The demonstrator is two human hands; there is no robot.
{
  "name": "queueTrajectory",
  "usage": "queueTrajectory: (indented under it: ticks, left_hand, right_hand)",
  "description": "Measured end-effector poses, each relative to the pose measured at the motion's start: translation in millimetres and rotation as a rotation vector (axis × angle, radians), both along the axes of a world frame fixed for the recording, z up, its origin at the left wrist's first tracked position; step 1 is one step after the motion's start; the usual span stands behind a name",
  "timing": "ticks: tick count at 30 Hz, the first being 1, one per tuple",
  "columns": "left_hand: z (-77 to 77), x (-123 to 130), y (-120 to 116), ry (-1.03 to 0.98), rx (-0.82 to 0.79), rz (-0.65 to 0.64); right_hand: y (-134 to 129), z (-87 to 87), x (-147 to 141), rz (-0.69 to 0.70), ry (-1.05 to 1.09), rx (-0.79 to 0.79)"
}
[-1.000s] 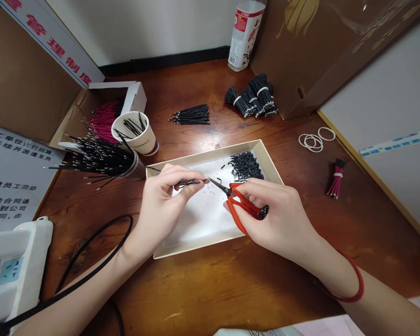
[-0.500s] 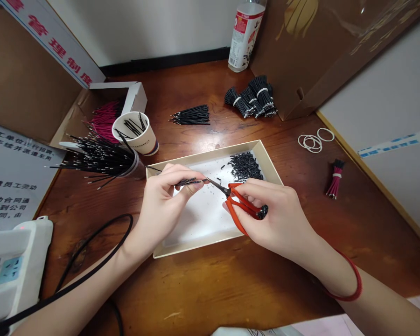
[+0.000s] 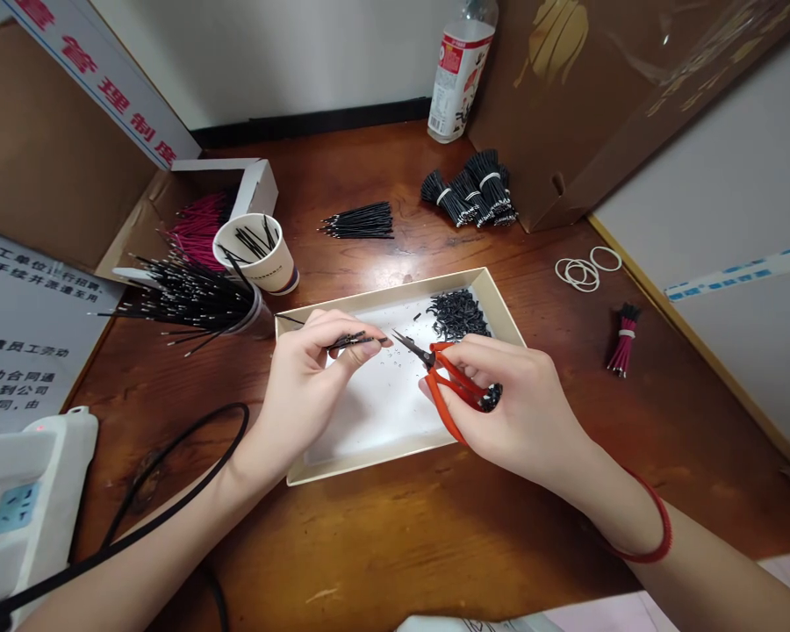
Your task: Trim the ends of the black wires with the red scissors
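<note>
Where the left hand (image 3: 312, 364) is: above the left part of a shallow cream tray (image 3: 369, 465), thumb and forefinger pinched on a few thin black wires (image 3: 348, 341), their ends pointing right, toward the blades.
Right hand (image 3: 517, 395): fingers curled around the red handles of small snips (image 3: 429, 357), above the tray's right side; the blades point left, tips slightly parted, just beside the wire ends and apparently not touching them.
Right palm: a dark cluster with bright tips (image 3: 491, 398) shows beside the handles; whether it is wire ends cannot be told.
Right wrist: a red band (image 3: 664, 527).
Tray floor: white, with a heap of short black clippings (image 3: 457, 314) in the far right corner and tiny bits scattered near the middle.
Left of the tray: a container crammed with black wires (image 3: 184, 294), touching or near a paper cup (image 3: 277, 268) with more inside; pink-red wires (image 3: 201, 230) lie in a carton behind.
Beyond the tray: loose black wires (image 3: 361, 221) lie side by side on the table (image 3: 342, 544); banded black bundles (image 3: 477, 189) are piled near a bottle (image 3: 459, 83).
Right of the tray: pale rubber bands (image 3: 578, 274) and one banded pink-red bundle (image 3: 624, 344).
</note>
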State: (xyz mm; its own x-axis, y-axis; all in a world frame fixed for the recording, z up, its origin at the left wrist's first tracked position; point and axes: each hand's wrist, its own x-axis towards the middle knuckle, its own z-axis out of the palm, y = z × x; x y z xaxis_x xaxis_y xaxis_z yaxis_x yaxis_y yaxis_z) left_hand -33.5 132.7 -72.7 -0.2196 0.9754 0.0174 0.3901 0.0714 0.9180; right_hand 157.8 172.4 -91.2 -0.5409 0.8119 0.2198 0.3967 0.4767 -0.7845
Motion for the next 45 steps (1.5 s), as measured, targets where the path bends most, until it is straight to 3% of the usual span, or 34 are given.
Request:
queueTrajectory:
  ticks: [45]
  left_hand:
    - [-1.2, -1.3, 0.5, 0.012, 0.022, -0.072]
  right_hand:
    - [0.1, -4.0, 1.3, 0.023, 0.013, 0.033]
